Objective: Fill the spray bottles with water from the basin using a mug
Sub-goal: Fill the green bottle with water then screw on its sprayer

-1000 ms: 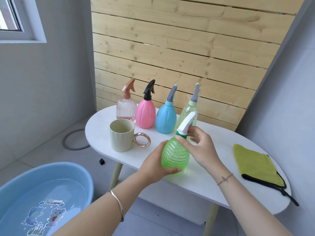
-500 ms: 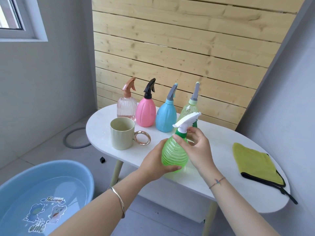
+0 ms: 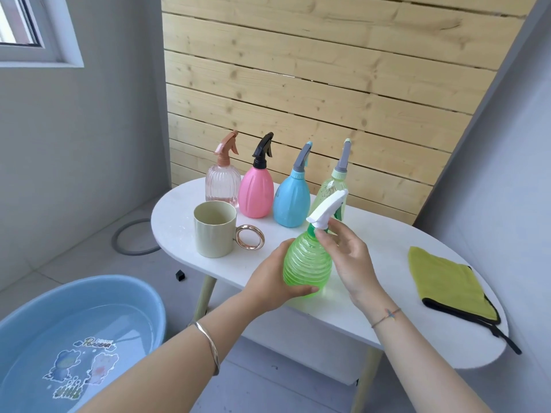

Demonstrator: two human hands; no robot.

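Green bottle (image 3: 308, 260) btm behind L hand (image 3: 268, 283)

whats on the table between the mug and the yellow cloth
In the head view, the green bottle is there, left hand gripping its body, right hand at its neck.

A yellow-green cloth (image 3: 444, 281) with black edging lies flat on the white tabletop (image 3: 387, 245), to the right of the fingers (image 3: 341, 234) and well apart from them. Behind them rises a wall of pale wooden planks (image 3: 298, 84). Down on the grey floor (image 3: 74, 234), off to the fingers' left, lie a grey ring (image 3: 115, 238) and a small black block (image 3: 180, 275). A window (image 3: 26, 31) sits high to their left.
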